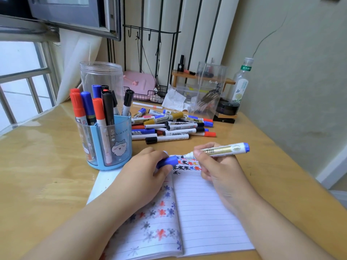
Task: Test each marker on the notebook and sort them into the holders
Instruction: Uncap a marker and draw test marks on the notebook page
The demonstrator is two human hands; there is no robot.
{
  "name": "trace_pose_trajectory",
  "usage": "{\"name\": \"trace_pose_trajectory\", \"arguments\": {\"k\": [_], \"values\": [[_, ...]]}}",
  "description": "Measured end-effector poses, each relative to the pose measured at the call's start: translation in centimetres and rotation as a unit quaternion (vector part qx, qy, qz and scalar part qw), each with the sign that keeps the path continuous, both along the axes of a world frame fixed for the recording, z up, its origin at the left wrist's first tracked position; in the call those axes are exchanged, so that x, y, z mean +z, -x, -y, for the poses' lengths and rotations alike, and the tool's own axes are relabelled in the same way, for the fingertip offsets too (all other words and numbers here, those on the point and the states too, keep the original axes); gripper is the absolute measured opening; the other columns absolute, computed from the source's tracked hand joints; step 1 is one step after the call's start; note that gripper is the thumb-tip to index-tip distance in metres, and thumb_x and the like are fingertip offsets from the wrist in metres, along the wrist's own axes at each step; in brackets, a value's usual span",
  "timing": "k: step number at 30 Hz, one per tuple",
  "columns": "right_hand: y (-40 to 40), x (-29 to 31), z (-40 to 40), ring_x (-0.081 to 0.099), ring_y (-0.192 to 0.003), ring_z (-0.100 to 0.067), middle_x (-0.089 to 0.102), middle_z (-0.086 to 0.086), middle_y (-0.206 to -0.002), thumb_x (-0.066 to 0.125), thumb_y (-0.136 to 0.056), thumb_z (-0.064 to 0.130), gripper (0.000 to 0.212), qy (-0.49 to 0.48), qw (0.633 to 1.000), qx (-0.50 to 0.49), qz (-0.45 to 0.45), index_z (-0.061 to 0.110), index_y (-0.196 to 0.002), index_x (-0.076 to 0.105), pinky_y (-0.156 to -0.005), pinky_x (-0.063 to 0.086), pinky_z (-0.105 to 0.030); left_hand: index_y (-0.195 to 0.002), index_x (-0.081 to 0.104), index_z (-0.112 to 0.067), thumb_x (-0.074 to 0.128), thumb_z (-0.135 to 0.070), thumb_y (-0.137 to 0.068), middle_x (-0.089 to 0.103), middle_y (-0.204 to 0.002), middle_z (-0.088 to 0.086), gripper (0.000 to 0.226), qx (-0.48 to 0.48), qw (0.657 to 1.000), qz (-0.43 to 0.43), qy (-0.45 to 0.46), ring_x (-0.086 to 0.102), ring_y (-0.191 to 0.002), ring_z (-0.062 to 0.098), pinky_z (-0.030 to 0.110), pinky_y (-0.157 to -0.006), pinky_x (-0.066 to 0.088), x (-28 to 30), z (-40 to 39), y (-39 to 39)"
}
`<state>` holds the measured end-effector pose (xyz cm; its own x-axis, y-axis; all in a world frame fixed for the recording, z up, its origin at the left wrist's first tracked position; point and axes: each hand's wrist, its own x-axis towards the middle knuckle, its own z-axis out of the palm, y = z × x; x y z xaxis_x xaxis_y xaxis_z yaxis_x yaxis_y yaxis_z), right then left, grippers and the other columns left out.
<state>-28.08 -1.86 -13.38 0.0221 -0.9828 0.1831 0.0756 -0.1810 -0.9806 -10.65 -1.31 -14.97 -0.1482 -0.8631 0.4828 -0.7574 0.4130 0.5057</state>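
An open lined notebook [202,209] lies on the table in front of me, its top rows covered with red, blue and black star marks. My right hand [219,171] grips an uncapped gold-barrelled marker [223,149] with a blue end, its tip just above the top of the page. My left hand [144,171] rests on the notebook's left page and holds the blue cap [168,161]. A blue cartoon holder [107,141] at the left holds several red, blue and black markers. A clear round holder [101,79] stands behind it. A pile of loose markers [172,124] lies beyond the notebook.
A clear square box [208,89] with forks in it, a glass bottle [242,81], crumpled paper [174,100] and a small wooden shelf [202,77] crowd the table's back. A wall runs along the right, a window at the left.
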Motion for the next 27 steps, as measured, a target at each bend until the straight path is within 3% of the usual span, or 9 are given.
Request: {"name": "trace_pose_trajectory", "arguments": {"k": [3,6,9,13,16,21,27], "values": [[-0.1,0.8,-0.4,0.029,-0.039,-0.004,0.040,0.000,-0.048,0.061,-0.084,0.007,0.004,-0.012,0.998,0.025,0.056,0.006,-0.082,0.058,-0.038,0.022,-0.015,-0.113,0.060,-0.022,0.052,-0.033,-0.090,0.048,-0.088,-0.011,0.027,-0.019,1.000,-0.012,0.010,0.044,-0.072,0.008,0.022,-0.067,0.032,0.0,-0.1,0.1],[-0.1,1.0,-0.6,0.026,-0.035,-0.005,0.038,-0.002,-0.044,0.050,-0.092,0.007,0.015,-0.032,0.997,0.016,0.062,0.005,-0.079,0.058,-0.037,0.019,-0.016,-0.114,0.060,-0.023,0.052,-0.033,-0.090,0.052,-0.093,-0.010,0.027,-0.037,0.999,-0.017,0.016,0.045,-0.070,0.000,0.016,-0.063,0.031,0.1,-0.2,0.1],[-0.1,1.3,-0.7,0.024,-0.035,-0.006,0.037,-0.002,-0.042,0.046,-0.093,0.006,0.018,-0.038,0.997,-0.003,0.070,0.008,-0.077,0.053,-0.037,0.020,-0.017,-0.112,0.060,-0.023,0.053,-0.032,-0.090,0.048,-0.085,-0.016,0.025,-0.044,0.999,-0.018,0.021,0.045,-0.070,-0.004,0.009,-0.065,0.034,0.3,-0.3,0.1],[0.1,1.6,-0.8,0.022,-0.035,-0.008,0.039,-0.004,-0.043,0.048,-0.092,0.006,0.021,-0.043,0.995,-0.005,0.090,0.014,-0.074,0.045,-0.037,0.021,-0.018,-0.102,0.061,-0.027,0.054,-0.030,-0.089,0.051,-0.079,-0.020,0.015,-0.056,0.998,-0.032,0.026,0.048,-0.078,-0.002,0.008,-0.066,0.035,0.7,-0.6,0.1],[-0.1,1.5,-1.0,0.025,-0.035,-0.006,0.040,-0.003,-0.044,0.052,-0.091,0.007,0.020,-0.035,0.996,0.023,0.078,0.013,-0.073,0.046,-0.038,0.022,-0.017,-0.097,0.060,-0.030,0.054,-0.030,-0.091,0.052,-0.072,-0.017,0.009,-0.088,0.995,-0.044,0.023,0.048,-0.074,0.003,0.011,-0.063,0.035,1.2,-0.9,0.4],[0.0,1.8,-1.2,0.029,-0.038,-0.005,0.038,0.000,-0.046,0.068,-0.077,0.020,0.017,-0.012,0.995,0.067,0.073,0.014,-0.069,0.054,-0.039,0.024,-0.015,-0.094,0.061,-0.023,0.046,-0.038,-0.087,0.050,-0.067,-0.016,0.023,-0.129,0.989,-0.039,0.052,0.047,-0.068,-0.001,0.010,-0.060,0.034,1.5,-1.4,0.6],[-0.6,2.0,-1.9,0.033,-0.036,-0.007,0.047,-0.003,-0.046,0.073,-0.077,0.022,0.026,-0.033,0.988,0.098,0.119,0.029,-0.055,0.060,-0.041,0.029,-0.016,-0.093,0.060,-0.017,0.041,-0.038,-0.089,0.050,-0.071,-0.017,0.029,-0.142,0.985,-0.031,0.094,0.044,-0.065,-0.004,0.004,-0.058,0.031,2.3,-2.0,0.2]]}}
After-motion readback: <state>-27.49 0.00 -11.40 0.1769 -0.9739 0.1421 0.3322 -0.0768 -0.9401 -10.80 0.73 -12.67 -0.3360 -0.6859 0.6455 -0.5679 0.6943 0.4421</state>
